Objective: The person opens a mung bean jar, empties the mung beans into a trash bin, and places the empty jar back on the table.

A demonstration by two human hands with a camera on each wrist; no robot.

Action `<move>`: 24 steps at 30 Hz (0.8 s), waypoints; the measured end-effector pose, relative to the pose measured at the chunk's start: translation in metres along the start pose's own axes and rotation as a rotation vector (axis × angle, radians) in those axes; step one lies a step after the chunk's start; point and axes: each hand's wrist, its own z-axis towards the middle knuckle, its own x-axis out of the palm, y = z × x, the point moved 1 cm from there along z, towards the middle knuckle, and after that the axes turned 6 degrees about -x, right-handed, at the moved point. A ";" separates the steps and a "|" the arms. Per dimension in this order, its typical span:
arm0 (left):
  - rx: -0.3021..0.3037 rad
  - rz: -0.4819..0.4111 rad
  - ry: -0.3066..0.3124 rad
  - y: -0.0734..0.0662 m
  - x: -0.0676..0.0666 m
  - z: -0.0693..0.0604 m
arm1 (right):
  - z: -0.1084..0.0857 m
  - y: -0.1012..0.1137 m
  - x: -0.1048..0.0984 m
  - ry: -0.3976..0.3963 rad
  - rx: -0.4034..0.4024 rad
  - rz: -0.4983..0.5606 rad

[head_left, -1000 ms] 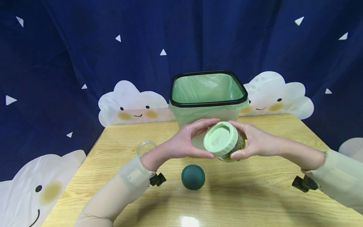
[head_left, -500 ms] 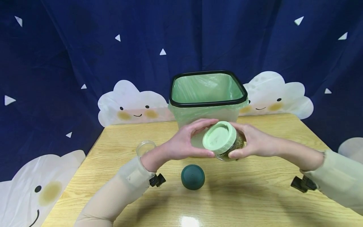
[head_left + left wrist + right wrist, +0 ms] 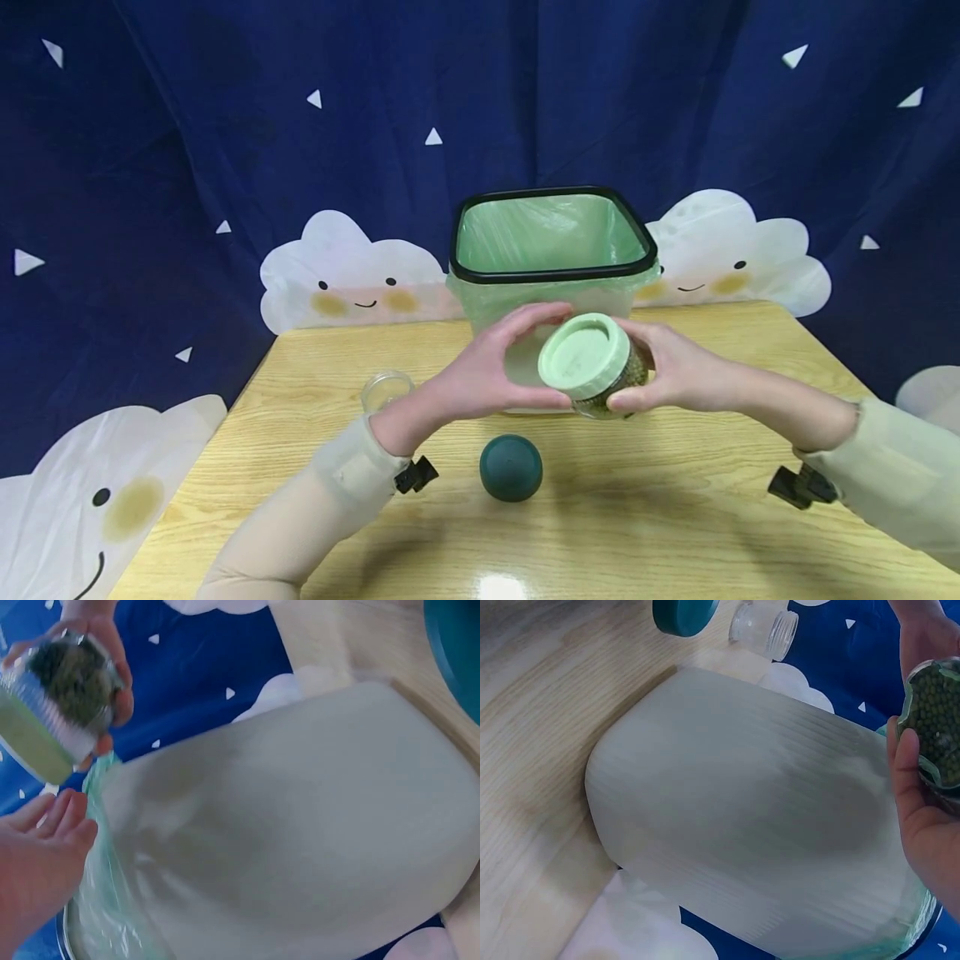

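Observation:
My right hand [image 3: 678, 367] grips a clear jar [image 3: 633, 379] by its body, tilted so that its pale green screw lid [image 3: 585, 357] faces left and up. Small dark green beans [image 3: 939, 712], which look like mung beans, fill the jar in the right wrist view. Beside the lid, my left hand [image 3: 483, 371] is spread, thumb below and fingers above. The left wrist view shows that hand's fingertips [image 3: 71, 814] just short of the lid's edge. Both hands are above the table, in front of a white bin.
The white bin [image 3: 300, 817] has a black rim [image 3: 555, 274] and a green bag liner [image 3: 547, 229]. On the wooden table [image 3: 675, 517] a dark teal round lid or cup [image 3: 511, 468] lies nearer me. Left of the bin is a clear jar [image 3: 386, 387], partly behind my left forearm.
My left fingers have spread wider and loosened from the lid. The jar in my right hand has risen very slightly. The bin and the things on the table stay in place.

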 end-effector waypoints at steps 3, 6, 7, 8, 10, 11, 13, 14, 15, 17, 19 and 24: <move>0.000 -0.092 0.061 0.000 -0.006 0.002 | -0.001 0.001 -0.001 -0.002 -0.009 0.008; 0.015 -0.122 0.110 0.001 -0.010 0.004 | -0.001 0.003 -0.001 -0.003 -0.018 0.014; 0.023 -0.130 0.127 0.001 -0.010 0.004 | -0.001 0.003 -0.001 0.000 -0.021 0.017; 0.033 -0.142 0.145 0.001 -0.010 0.005 | -0.001 0.004 -0.001 0.002 -0.023 0.018; 0.053 -0.162 0.177 0.001 -0.009 0.005 | -0.001 0.003 0.000 0.009 -0.029 0.017; 0.058 -0.173 0.190 0.001 -0.009 0.005 | 0.000 0.003 0.000 0.013 -0.030 0.018; 0.069 -0.191 0.205 0.001 -0.007 0.005 | 0.000 0.002 0.001 0.021 -0.035 0.019; 0.072 -0.195 0.206 0.001 -0.006 0.005 | 0.000 0.001 0.001 0.023 -0.035 0.019; 0.072 -0.196 0.203 0.001 -0.006 0.005 | 0.000 0.001 0.001 0.024 -0.037 0.019; 0.063 -0.195 0.189 0.001 -0.005 0.004 | 0.000 0.001 0.002 0.022 -0.039 0.013; 0.048 -0.190 0.166 0.000 -0.004 0.004 | 0.000 0.001 0.002 0.017 -0.040 -0.002; 0.017 -0.124 0.079 0.000 -0.001 0.002 | 0.000 0.003 0.003 0.007 -0.035 -0.037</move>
